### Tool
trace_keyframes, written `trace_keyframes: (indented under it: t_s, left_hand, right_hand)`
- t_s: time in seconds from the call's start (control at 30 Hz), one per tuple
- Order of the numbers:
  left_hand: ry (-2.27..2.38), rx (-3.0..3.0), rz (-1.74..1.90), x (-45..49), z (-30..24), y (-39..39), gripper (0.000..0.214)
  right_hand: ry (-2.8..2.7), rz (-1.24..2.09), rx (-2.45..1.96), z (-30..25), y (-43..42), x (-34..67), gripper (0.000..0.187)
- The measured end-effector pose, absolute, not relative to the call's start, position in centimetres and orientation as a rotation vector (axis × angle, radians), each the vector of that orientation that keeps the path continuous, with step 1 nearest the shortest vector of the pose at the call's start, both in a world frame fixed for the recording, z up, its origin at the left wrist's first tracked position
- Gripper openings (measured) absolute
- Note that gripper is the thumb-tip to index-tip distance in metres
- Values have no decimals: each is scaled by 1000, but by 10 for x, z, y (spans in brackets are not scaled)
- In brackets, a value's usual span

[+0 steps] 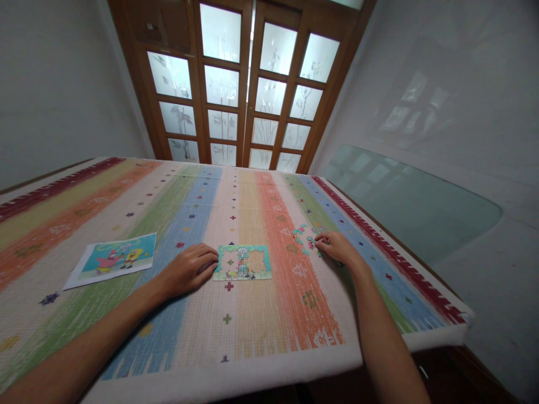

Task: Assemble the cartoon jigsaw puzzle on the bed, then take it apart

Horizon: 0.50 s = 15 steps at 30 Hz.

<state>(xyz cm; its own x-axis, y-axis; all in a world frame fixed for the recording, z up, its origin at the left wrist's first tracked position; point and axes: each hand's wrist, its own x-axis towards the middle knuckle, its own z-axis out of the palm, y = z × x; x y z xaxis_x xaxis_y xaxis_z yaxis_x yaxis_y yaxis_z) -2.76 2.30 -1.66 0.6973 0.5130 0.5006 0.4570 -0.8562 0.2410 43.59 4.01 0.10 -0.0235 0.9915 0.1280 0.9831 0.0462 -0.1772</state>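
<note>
A partly assembled jigsaw puzzle [243, 252] lies flat on the striped tablecloth, its border and a central figure filled in, with tablecloth showing through gaps on either side. At its left edge rests my left hand [196, 268], fingers loosely bent and lying on the cloth, the fingertips touching or very near the puzzle. Off to the right, my right hand [332, 247] reaches into a scatter of loose puzzle pieces [300, 231]. Its thumb and fingers are pinched together at a puzzle piece, mostly hidden by the fingertips.
A printed reference picture [113, 259] of cartoon characters lies left of my left forearm. The striped tablecloth [252, 320] covers the table to its front edge. Beyond stand wooden doors [245, 84] with frosted panes. A glass-like panel [412, 196] is at the right wall.
</note>
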Motion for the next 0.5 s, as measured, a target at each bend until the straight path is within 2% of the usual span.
trace_keyframes:
  t_s: [0.17, 0.5]
  left_hand:
    - [792, 2816, 882, -28, -17, 23, 22]
    - [784, 2817, 873, -28, -17, 24, 21]
  right_hand:
    - [-2051, -1, -2083, -1, 41, 443, 14]
    - [-1920, -57, -2157, 0, 41, 461, 20]
